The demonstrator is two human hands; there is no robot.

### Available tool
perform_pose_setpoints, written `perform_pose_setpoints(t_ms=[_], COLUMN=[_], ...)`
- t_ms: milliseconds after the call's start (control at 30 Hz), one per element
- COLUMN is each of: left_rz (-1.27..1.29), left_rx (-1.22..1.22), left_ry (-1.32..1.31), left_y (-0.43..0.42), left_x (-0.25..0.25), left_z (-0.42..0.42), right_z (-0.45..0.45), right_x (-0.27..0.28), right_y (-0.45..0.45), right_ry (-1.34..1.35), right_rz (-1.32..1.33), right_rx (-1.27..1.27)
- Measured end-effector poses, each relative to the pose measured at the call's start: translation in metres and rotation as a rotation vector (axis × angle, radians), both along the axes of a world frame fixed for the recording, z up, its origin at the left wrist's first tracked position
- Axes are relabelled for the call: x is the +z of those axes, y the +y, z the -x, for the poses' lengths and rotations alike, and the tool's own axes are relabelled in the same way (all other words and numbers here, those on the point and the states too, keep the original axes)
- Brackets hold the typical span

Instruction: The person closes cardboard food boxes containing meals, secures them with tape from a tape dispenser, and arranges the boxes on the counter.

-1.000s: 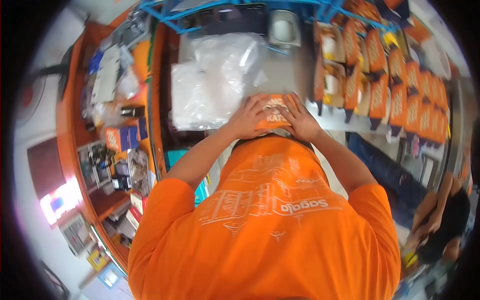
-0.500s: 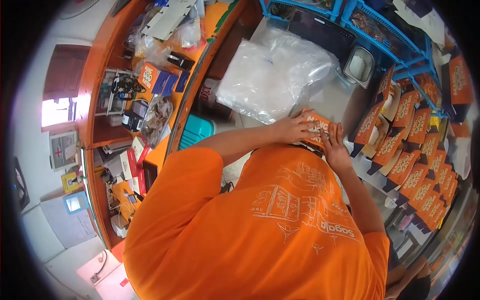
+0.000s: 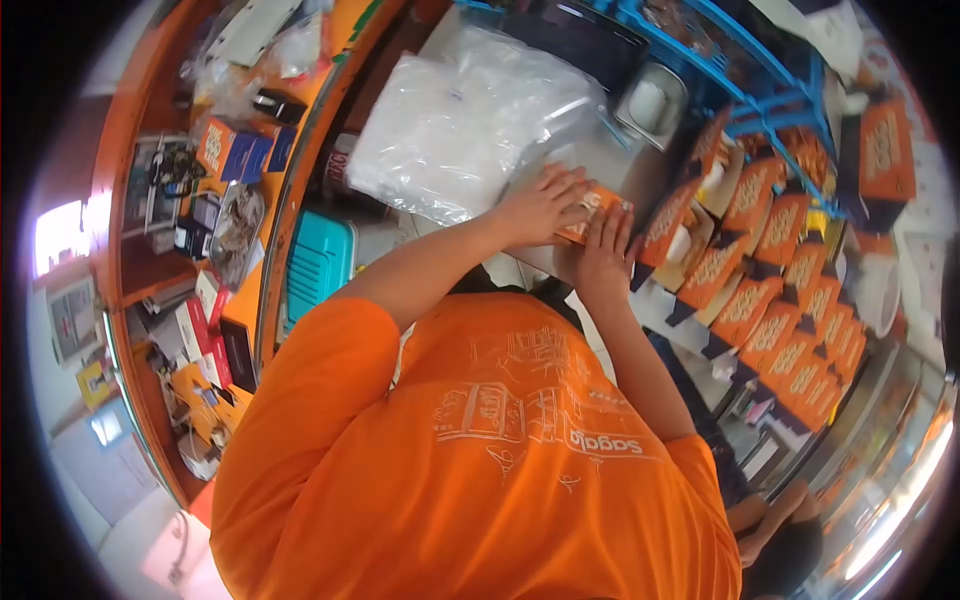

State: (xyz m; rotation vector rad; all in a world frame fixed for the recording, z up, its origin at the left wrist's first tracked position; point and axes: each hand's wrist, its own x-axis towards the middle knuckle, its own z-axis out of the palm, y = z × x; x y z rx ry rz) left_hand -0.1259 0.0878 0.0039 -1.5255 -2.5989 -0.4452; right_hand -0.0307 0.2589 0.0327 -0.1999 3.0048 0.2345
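Covering parts of the orange box [image 3: 591, 208] at the near edge of the counter [image 3: 608, 160], the left hand [image 3: 545, 208] and right hand [image 3: 605, 262] lie close together on it, with plastic bags [image 3: 455, 125] to the left, a metal tray [image 3: 655, 136] beyond and filled boxes [image 3: 745, 308] to the right.

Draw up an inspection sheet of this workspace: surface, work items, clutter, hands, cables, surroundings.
Surface: grey counter, partly covered by clear plastic packaging.
Work items: small orange box, partly hidden by the hands; rows of orange-and-blue boxes to the right, some open with food visible.
Clutter: metal container and blue racks beyond; packed shelving at left.
Hands: left hand and right hand on the small box, fingers extended.
Cables: thin cord at lower left, away from the hands.
Surroundings: another person's arm at lower right.
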Motion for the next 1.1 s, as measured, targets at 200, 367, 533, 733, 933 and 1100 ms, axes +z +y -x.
perform_pose_setpoints(t_ms=[200,367,533,733,933,1100], left_rz=[-0.569,-0.681,-0.234,-0.067,-0.065,-0.108], left_rx=[0.108,0.021,0.012,-0.091,-0.074,-0.057], left_ry=[-0.768,-0.55,-0.177,-0.065,-0.051,-0.091], left_y=[-0.003,0.008,0.017,0.002,0.022,0.01], left_x=[0.036,-0.031,-0.026,-0.008,-0.009,-0.003], left_z=[-0.005,-0.015,-0.016,-0.006,-0.007,-0.003], right_z=[0.11,0.218,0.279,0.325,0.331,0.309], right_x=[0.117,0.086,0.035,0.007,0.015,0.005], right_y=[-0.099,-0.258,-0.435,-0.533,-0.53,-0.499], right_ry=[0.068,-0.85,-0.908,-0.943,-1.04,-0.984], right_rz=[0.758,1.424,1.294,0.917,0.86,0.975], right_rx=[0.128,-0.005,0.051,0.037,-0.028,0.001])
